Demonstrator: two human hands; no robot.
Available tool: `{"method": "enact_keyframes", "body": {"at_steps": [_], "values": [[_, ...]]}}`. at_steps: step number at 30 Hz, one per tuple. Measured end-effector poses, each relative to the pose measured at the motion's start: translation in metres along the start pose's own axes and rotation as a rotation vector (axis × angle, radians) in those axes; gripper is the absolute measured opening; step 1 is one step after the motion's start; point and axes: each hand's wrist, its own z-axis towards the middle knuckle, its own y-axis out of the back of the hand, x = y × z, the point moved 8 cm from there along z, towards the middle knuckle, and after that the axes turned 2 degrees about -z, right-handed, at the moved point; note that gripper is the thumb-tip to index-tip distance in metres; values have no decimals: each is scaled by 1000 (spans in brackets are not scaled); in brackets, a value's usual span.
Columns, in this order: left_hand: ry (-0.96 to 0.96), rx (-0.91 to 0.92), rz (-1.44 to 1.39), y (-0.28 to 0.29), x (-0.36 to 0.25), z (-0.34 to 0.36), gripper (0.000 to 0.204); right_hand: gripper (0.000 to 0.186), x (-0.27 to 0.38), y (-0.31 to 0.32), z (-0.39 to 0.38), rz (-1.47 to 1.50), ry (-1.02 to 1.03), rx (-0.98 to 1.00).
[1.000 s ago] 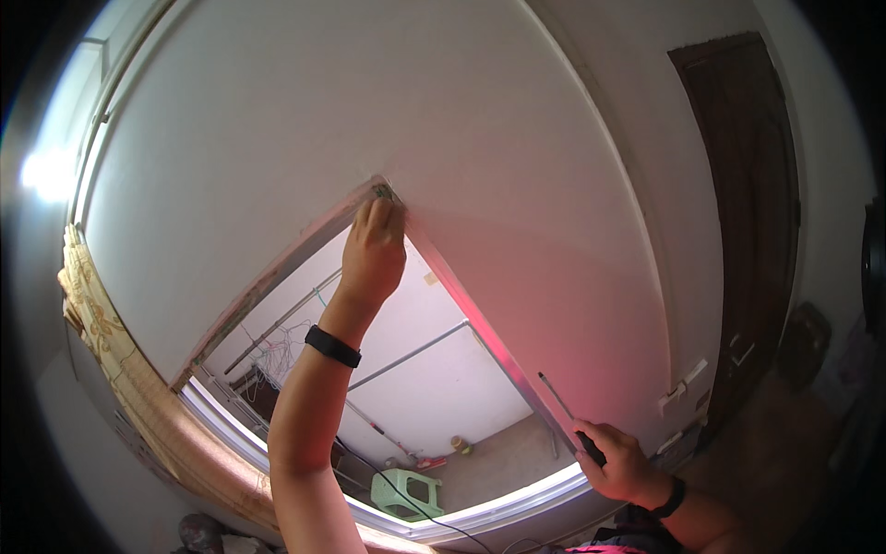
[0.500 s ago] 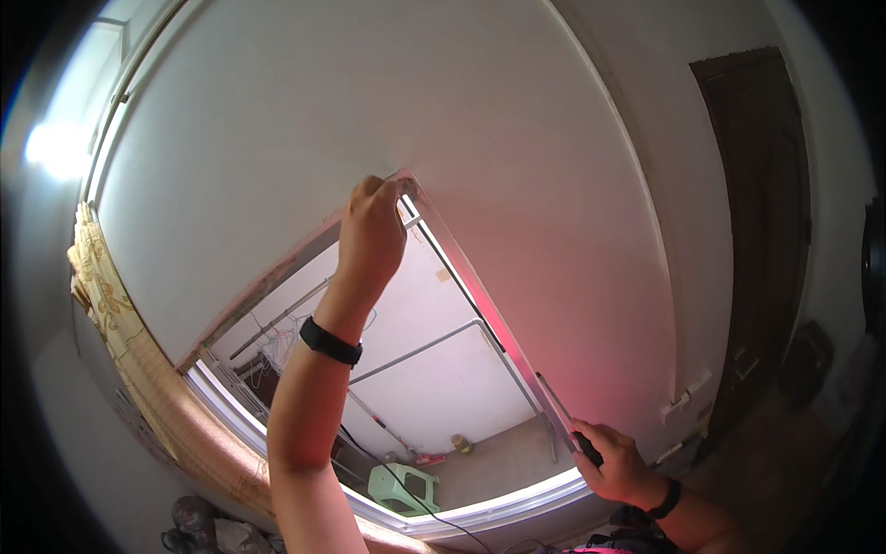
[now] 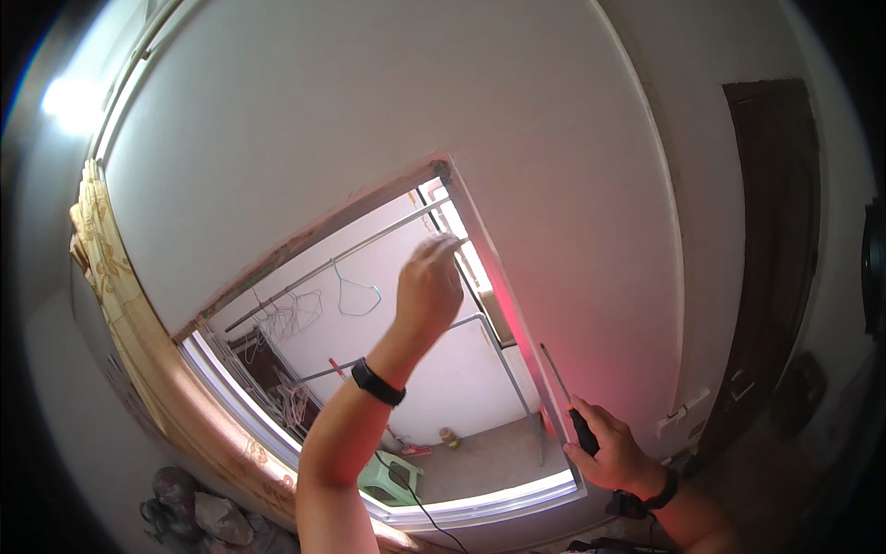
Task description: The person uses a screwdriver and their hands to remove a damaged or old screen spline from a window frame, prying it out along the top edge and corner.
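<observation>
Two hands at a window frame (image 3: 480, 249): left hand (image 3: 429, 286) pinches its edge, right hand (image 3: 609, 452) grasps a screwdriver (image 3: 565, 392).

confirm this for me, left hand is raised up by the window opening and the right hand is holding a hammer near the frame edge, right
Not quite. The head view shows the right hand holding a screwdriver with a dark handle and thin shaft, not a hammer, near the frame edge. The rest stands: the left hand is raised up by the window opening.

Head view – tilted up, near the window frame (image 3: 480, 268)
</observation>
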Motion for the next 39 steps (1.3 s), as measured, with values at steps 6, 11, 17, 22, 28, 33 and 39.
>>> {"method": "enact_keyframes", "body": {"at_steps": [6, 11, 17, 22, 28, 33, 39], "values": [[351, 193, -14, -16, 14, -65, 25, 63, 19, -16, 43, -165, 262, 26], [601, 272, -288, -33, 9, -88, 29, 58, 18, -13, 74, -176, 251, -77], [772, 245, -473, -45, 12, -81, 53, 50, 14, -14, 114, -88, 207, -108], [801, 119, -611, -53, 18, -60, 69, 47, 31, -18, 139, -158, 301, -214], [885, 177, -840, -50, 0, -24, 56, 53, 37, -25, 160, -237, 296, -327], [932, -112, -1137, -69, 22, -35, 40, 53, 46, -25, 171, -221, 278, -344], [908, -65, -932, -84, 28, -46, 27, 51, 47, -24, 185, -196, 302, -378]]}}
